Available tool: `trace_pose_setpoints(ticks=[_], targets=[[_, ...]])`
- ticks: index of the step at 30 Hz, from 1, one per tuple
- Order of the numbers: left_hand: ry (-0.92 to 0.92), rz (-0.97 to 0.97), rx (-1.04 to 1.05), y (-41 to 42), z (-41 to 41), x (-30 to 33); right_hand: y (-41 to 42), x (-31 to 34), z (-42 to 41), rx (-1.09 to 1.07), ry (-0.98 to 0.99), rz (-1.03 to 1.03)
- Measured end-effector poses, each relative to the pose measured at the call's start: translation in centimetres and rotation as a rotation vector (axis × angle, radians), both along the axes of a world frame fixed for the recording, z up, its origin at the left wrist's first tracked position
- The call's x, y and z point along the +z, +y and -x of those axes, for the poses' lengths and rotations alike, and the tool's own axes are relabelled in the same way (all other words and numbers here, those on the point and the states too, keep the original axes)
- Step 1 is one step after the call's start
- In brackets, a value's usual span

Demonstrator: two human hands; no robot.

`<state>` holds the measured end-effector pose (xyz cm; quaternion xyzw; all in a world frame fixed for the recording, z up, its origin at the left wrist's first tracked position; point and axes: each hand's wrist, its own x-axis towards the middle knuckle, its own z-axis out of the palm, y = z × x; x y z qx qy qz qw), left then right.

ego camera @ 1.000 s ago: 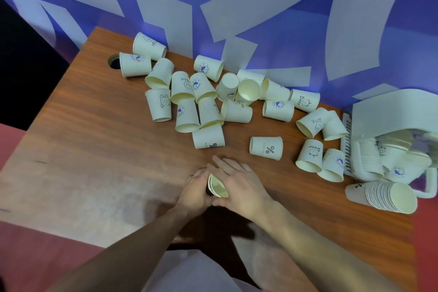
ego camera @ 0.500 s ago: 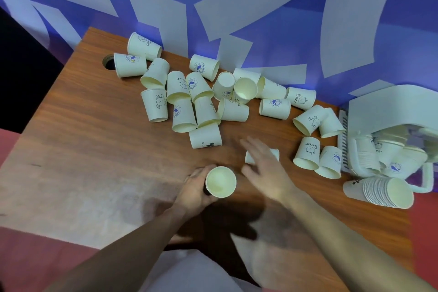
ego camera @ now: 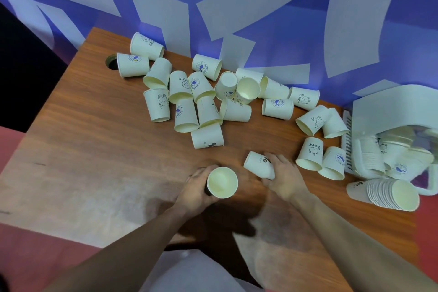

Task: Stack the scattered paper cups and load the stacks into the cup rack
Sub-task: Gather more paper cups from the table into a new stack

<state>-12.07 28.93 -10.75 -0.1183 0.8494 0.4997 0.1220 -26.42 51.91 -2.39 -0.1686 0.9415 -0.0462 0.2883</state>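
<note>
My left hand [ego camera: 198,186] grips an upright cream paper cup [ego camera: 222,182] near the table's front, its open mouth facing me. My right hand [ego camera: 283,176] is closed on a single cup marked "%" [ego camera: 257,165], tilted on its side just right of the held cup. Several loose cups [ego camera: 206,99] lie scattered across the far half of the wooden table [ego camera: 94,149]. A white cup rack [ego camera: 388,130] at the right edge holds stacks of cups. A long stack of cups [ego camera: 388,193] lies on its side in front of the rack.
A round cable hole [ego camera: 111,62] sits at the table's far left corner. A blue and white patterned wall [ego camera: 237,7] rises right behind the table. Two cups [ego camera: 320,159] lie between my right hand and the rack.
My right hand left the cup in my left hand, reached right and forward, and closed on the "%" cup, which has tipped and shifted toward me.
</note>
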Motion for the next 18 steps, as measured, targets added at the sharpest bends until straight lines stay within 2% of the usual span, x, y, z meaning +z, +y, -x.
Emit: trace_pose_setpoints(ticks=[5,10,14,18], targets=[[0.001,0.003,0.01,-0.1,-0.1,-0.2,-2.0,3.5,0.1,-0.097,-0.078,0.241],[-0.016,-0.017,0.018,0.1,-0.2,-0.4,-4.2,7.8,-1.0,0.003,-0.024,0.443],[0.006,-0.031,0.038,0.1,-0.2,0.0,-5.9,9.8,-2.2,0.206,-0.056,0.342],[0.038,-0.045,0.044,0.2,-0.2,0.2,-7.6,9.9,-3.3,0.385,0.003,0.204]])
